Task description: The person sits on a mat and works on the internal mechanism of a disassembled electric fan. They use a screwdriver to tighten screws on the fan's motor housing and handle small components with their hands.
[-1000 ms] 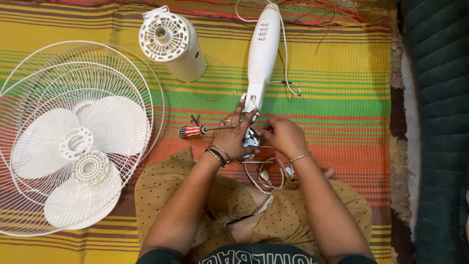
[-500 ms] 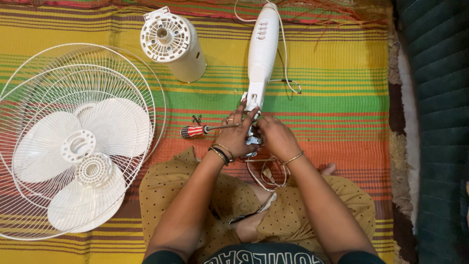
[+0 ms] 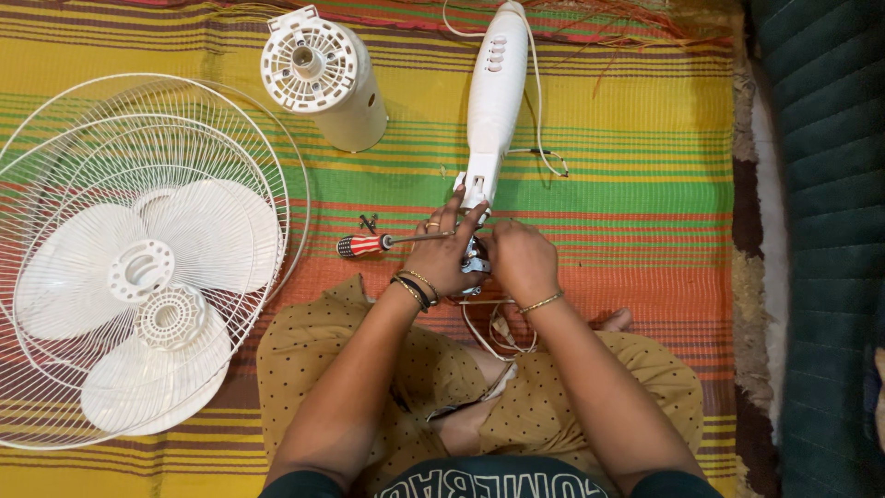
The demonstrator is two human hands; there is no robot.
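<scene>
A white fan neck with buttons (image 3: 496, 101) lies lengthwise on the striped mat, its lower end between my hands. My left hand (image 3: 444, 254) grips a small metal part (image 3: 476, 260) at that end, fingers touching the neck's base. My right hand (image 3: 518, 258) closes on the same part from the right. A red-handled screwdriver (image 3: 367, 244) lies just left of my left hand, its shaft running under my fingers. White wires (image 3: 498, 327) trail below my hands onto my lap.
A white motor housing (image 3: 324, 76) lies at the top. White wire fan guards (image 3: 55, 166) with the white fan blade (image 3: 152, 277) fill the left. Two small dark screws (image 3: 368, 222) lie above the screwdriver. A dark green cushion (image 3: 820, 231) borders the right.
My hands have drawn closer together over the part at the neck's base. The view has shifted slightly; nothing else has moved.
</scene>
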